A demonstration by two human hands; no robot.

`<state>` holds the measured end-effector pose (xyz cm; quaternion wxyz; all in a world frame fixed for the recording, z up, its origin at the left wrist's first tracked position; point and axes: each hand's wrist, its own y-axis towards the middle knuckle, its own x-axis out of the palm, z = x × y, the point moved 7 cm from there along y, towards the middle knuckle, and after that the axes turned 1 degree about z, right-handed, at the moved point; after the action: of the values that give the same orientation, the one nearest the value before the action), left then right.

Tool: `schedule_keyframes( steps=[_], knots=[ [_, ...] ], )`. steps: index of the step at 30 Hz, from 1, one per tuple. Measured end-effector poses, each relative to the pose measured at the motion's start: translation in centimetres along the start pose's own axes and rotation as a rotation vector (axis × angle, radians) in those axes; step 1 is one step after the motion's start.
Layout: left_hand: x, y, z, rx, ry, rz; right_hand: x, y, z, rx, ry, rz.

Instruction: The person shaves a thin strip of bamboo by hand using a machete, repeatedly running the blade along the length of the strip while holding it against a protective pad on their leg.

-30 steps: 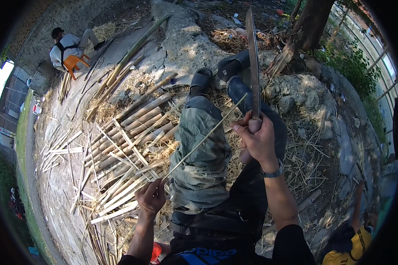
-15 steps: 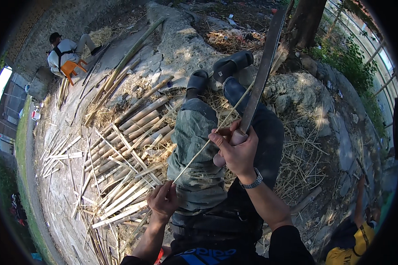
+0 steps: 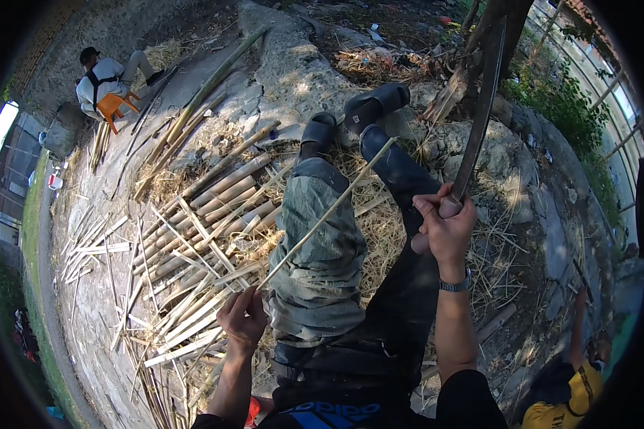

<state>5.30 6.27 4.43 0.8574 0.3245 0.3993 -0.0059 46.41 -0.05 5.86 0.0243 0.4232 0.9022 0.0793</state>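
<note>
A thin bamboo strip [image 3: 329, 211] slants up and right across my lap, its lower end pinched in my left hand [image 3: 243, 316]. Its far end is free, above my leg. Apart from it, my right hand [image 3: 447, 222] is closed round the pale handle of a machete [image 3: 481, 118], whose long dark blade points up and away toward the tree trunk. My right wrist wears a metal watch [image 3: 456, 282]. Under the strip lies my left leg in a green-grey covering [image 3: 316, 243].
Cut bamboo lengths [image 3: 222, 204] and split strips [image 3: 193, 325] lie on the ground at left. Shavings [image 3: 497, 264] cover the ground right of my legs. A rock [image 3: 472, 154] and a tree trunk [image 3: 508, 36] stand ahead. One person sits on an orange chair [image 3: 114, 106]; another in yellow [image 3: 565, 404] is at lower right.
My right hand has moved right with the machete, away from the bamboo strip it was touching. My left hand has shifted slightly left and down, still holding the strip.
</note>
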Motion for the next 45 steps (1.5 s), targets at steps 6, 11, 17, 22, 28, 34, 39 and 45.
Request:
schedule_keyframes(
  steps=[6, 11, 17, 22, 28, 34, 39, 45],
  knots=[
    [1.0, -0.3, 0.3, 0.008, -0.071, -0.065, 0.2, 2.3, -0.8, 0.007, -0.002, -0.073],
    [1.1, -0.3, 1.4, 0.100, -0.040, -0.082, 2.0, 2.7, -0.9, 0.065, 0.059, -0.128],
    [0.0, -1.5, -0.8, 0.150, -0.023, -0.058, -0.3, 3.8, -1.1, -0.012, 0.045, 0.027],
    [-0.8, -2.3, -2.0, 0.154, 0.034, -0.070, -0.8, 2.9, -1.6, -0.002, 0.107, -0.041],
    [-0.9, -1.5, -0.7, 0.168, -0.028, -0.084, 0.8, 0.8, -0.5, 0.119, 0.001, -0.184],
    [-1.3, -2.1, -1.4, 0.141, 0.002, -0.130, -0.9, 1.1, -0.4, 0.016, 0.017, -0.064],
    [-1.2, -2.7, -1.6, 0.119, -0.018, -0.126, -1.3, 1.7, -1.4, 0.055, 0.080, -0.184],
    [-1.1, -2.7, -1.4, 0.109, -0.048, -0.143, 0.8, 0.7, -0.5, 0.079, 0.042, -0.215]
  ],
)
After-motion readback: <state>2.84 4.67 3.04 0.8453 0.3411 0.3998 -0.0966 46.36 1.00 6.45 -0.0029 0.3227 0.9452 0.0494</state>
